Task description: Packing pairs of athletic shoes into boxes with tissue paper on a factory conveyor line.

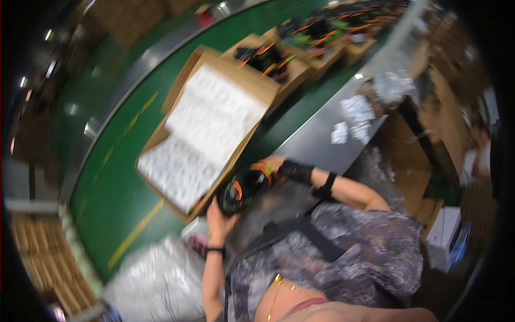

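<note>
Between my two hands is a black-and-orange item (245, 189) with small green parts, too blurred for its kind to show. My left hand (219, 219) grips its lower left end, fingers curled round it. At the upper right end, my right hand (273, 163), with a black wrist wrap behind it, closes on the orange part. Just beyond the item an open cardboard box (177, 102) sits tilted across the green belt. White printed sheets (214, 112) cover the box's contents.
Further along the green conveyor belt (129, 161) stand several open boxes (300, 70) of black, orange and green items. A metal ledge (316, 142) carries crumpled white papers (357, 112). Clear plastic bags (155, 282) lie at lower left. Cardboard (413, 145) and a white box (444, 236) are on the right.
</note>
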`<state>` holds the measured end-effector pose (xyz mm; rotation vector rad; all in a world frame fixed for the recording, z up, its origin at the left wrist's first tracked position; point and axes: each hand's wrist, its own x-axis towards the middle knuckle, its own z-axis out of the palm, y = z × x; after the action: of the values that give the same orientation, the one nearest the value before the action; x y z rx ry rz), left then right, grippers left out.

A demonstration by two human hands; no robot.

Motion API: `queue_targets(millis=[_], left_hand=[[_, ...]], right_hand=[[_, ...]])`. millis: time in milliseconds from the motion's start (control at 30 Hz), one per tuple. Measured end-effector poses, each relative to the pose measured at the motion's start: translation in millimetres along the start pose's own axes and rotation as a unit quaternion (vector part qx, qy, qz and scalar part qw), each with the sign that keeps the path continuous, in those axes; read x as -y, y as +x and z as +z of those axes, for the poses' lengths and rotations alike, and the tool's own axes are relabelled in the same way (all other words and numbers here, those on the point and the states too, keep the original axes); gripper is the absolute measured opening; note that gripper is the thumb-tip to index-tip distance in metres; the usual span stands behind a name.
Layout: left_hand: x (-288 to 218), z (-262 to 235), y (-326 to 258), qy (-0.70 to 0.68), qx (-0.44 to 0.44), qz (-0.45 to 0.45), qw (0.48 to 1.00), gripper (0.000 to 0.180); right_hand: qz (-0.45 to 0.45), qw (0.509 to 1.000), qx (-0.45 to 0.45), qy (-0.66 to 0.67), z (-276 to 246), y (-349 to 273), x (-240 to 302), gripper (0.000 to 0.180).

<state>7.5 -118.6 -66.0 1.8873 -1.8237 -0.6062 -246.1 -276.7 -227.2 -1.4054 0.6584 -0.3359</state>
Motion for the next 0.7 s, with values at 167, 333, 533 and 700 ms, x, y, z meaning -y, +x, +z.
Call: queue_targets(millis=[167, 333, 533, 700], left_hand=[[-13, -26, -33, -0.151, -0.008, -0.094, 0.984, 0.086], [-30, -44, -41, -0.452, -0.064, -0.154, 0.876, 0.077], [-18, -62, -30, -0.661, -0.115, -0.134, 0.730, 0.056], [-1, -94, 37, -0.650, -0.179, -0.250, 0.695, 0.055]], right_hand=[[0.011, 0.987, -0.145, 0.067, 39, -50, 227, 0.052], [-0.111, 0.981, -0.092, 0.130, 63, -21, 263, 0.063], [-0.173, 0.984, 0.011, 0.049, 91, 8, 294, 0.073], [-0.132, 0.971, 0.070, -0.188, 81, 0, 227, 0.044]])
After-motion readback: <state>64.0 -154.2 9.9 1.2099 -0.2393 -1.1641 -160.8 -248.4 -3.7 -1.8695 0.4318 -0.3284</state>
